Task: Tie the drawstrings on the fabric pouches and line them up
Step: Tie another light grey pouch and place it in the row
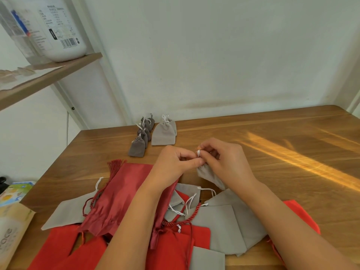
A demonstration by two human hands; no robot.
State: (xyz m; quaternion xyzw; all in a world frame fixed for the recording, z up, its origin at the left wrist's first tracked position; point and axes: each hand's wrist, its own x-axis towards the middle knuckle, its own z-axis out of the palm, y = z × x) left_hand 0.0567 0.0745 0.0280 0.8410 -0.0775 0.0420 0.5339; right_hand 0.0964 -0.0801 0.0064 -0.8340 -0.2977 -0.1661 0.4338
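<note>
Counter (272,133): wooden, filled most of the frame and carried all the work.

Lower part of frame: a loose heap of flat pouches (224,221), bright red and light grey, with one dark red satin pouch (120,193) lying across them left of centre. Their strings lay slack and no knot showed on them. Judged untied, so most of the job was left.

Centre of frame, toward the wall: a file of small dark grey pouches (137,148), one behind the other. Just to its right stood a light grey pouch (163,133) with another close behind it. All had gathered mouths and white strings knotted on top. Judged done and lined up, a small share of the whole.

Both hands were raised at centre frame, close together, over the far edge of the heap. The left hand (175,162) came in from the lower left, the right hand (224,158) from the lower right.

A small grey pouch (211,177) hung below the right hand. Could not tell whether its bottom touched the heap.

A white drawstring (198,153) showed as a short loop between the two hands. The left fingers (196,162) were closed together, pinching at the string. The right fingers (206,150) were curled tight around the loop. Judged mid-knot on this pouch; placing it in line was not yet done.
</note>
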